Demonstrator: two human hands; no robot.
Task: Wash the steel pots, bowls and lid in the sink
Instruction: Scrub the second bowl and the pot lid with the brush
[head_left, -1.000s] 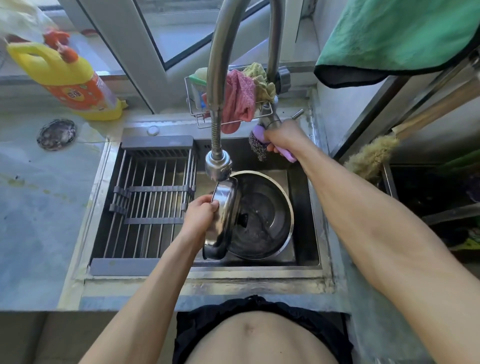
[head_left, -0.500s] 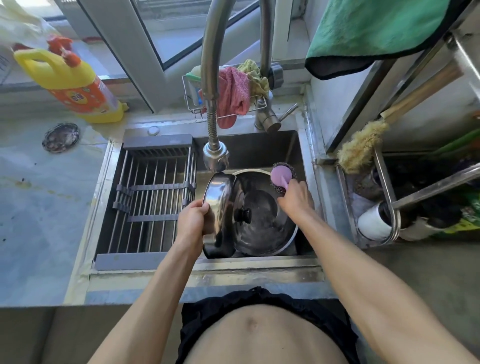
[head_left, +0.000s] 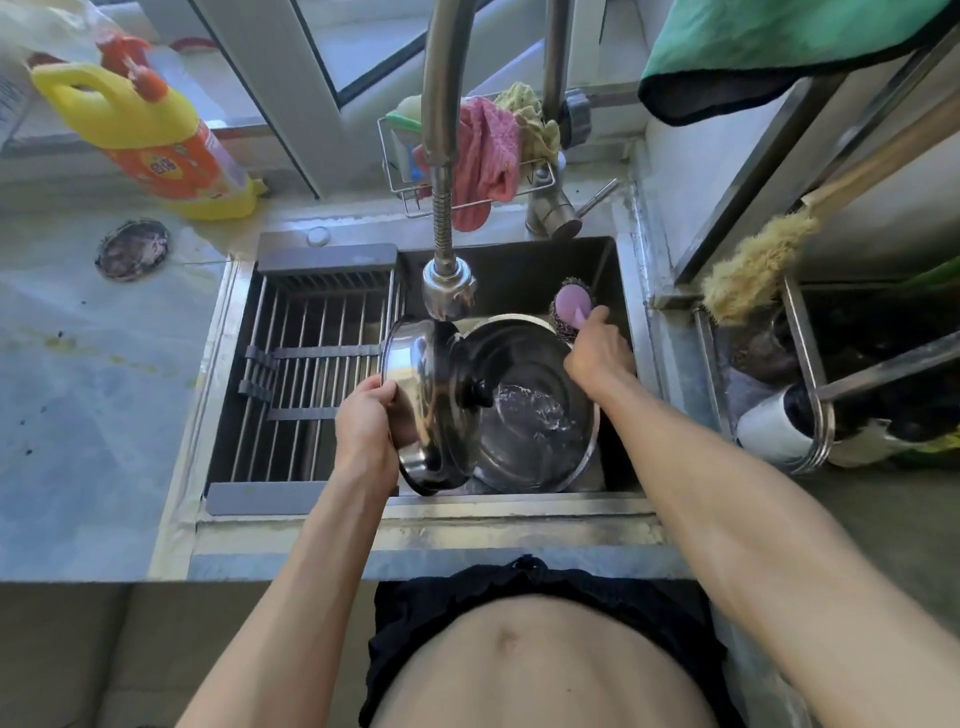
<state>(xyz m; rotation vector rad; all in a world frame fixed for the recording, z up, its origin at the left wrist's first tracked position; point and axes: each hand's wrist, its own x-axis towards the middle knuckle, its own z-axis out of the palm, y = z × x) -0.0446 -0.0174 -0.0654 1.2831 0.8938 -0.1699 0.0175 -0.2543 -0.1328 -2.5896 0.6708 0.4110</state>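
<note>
Over the sink (head_left: 626, 364), your left hand (head_left: 371, 423) grips the tilted lid (head_left: 426, 400), your right hand (head_left: 597, 353) at two o'clock clutches the scrubber (head_left: 570, 306); probably scrubbing starts next, so bring them together.

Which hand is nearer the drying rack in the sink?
Left. The left hand grips the lid beside the drying rack; the right hand holds the scrubber across the basin.

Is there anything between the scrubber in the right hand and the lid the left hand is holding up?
Nothing visible. The scrubber in the right hand sits beyond the lid, which the left hand holds tilted over the water-filled pot.
</note>
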